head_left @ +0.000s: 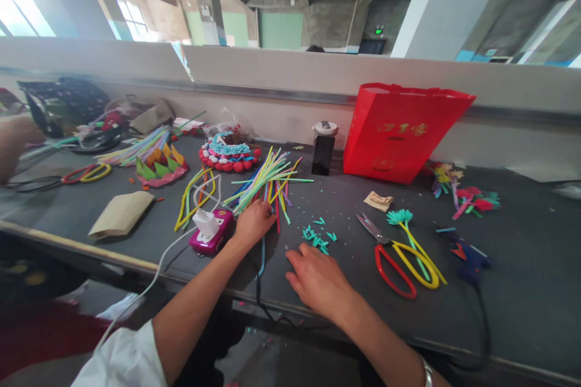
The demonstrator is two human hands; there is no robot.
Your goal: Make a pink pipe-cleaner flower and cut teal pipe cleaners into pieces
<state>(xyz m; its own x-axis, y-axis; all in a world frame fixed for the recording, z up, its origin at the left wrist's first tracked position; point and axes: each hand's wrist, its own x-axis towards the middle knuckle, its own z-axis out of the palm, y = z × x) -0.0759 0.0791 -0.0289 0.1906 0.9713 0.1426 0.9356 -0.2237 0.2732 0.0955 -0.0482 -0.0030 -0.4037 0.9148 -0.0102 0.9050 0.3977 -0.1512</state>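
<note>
My left hand (255, 219) is curled over the near end of a loose pile of coloured pipe cleaners (272, 172), its fingertips partly hidden among them. Flat on the dark table, with fingers apart, lies my right hand (318, 275), beside a scatter of short teal cut pieces (316, 238). To the right are scissors (385, 248) with one red and one yellow handle, their blades a little apart. A teal pipe-cleaner flower (399, 216) with yellow and green stems rests against them. A purple power socket (212, 236) with a white plug stands by my left wrist.
A red paper bag (403, 133) stands at the back, beside a phone (323, 156) leaning on a cup (325, 128). A glue gun (469, 257) with its cable lies right. Left are a brown paper packet (121, 213), finished craft pieces (230, 154) and another person's hand (20, 136).
</note>
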